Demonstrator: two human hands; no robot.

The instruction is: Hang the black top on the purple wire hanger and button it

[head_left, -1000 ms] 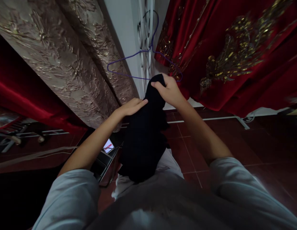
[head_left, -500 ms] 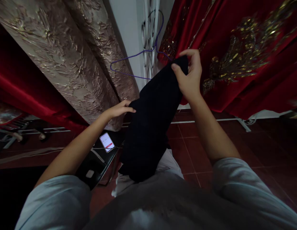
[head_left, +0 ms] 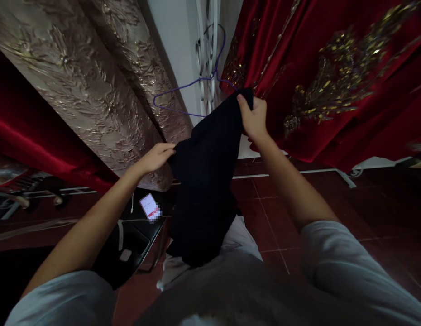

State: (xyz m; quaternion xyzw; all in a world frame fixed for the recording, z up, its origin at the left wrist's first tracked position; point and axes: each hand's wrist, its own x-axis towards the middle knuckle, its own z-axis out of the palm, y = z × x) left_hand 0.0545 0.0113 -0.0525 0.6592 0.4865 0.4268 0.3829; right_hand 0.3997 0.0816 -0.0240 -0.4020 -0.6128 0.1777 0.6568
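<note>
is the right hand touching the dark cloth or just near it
Touching. The head view shows the right hand pinching the top corner of the dark navy cloth, thumb lying over the fabric edge, with no gap between them.

A: Status of the hands?
B: Left hand (head_left: 156,156) pinches the dark garment (head_left: 205,176) at its left edge; right hand (head_left: 254,118) grips its top corner, just below the purple hanger (head_left: 193,86).
</note>
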